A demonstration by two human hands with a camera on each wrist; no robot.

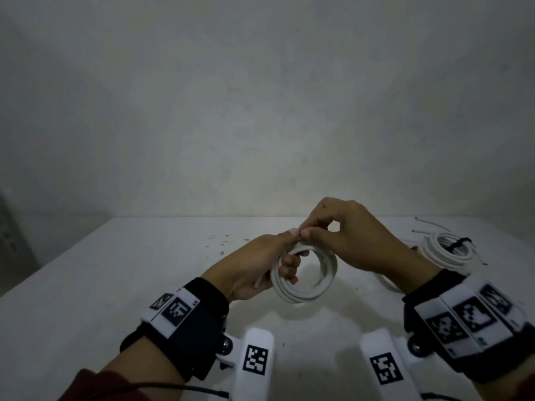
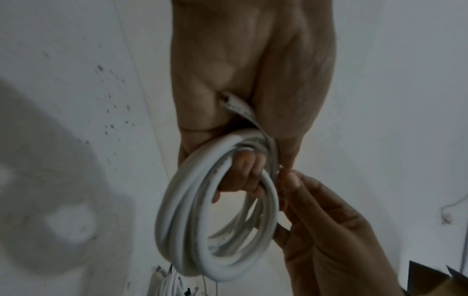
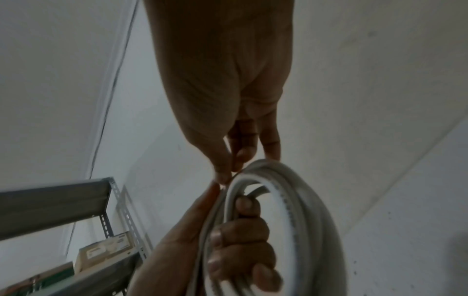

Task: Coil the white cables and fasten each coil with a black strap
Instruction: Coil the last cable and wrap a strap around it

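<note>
A white cable coil is held above the table between both hands. My left hand grips its left side, fingers curled through the loop. My right hand pinches the top of the coil with thumb and forefinger, right against the left thumb. In the left wrist view the coil hangs from the left hand, and a cut cable end pokes out at the palm. The right wrist view shows the right hand pinching beside the coil. No strap shows on this coil.
A second white coil bound with a black strap lies on the white table at the right, with thin wire ends behind it. Dark specks dot the tabletop. A grey metal shelf with boxes stands to the left.
</note>
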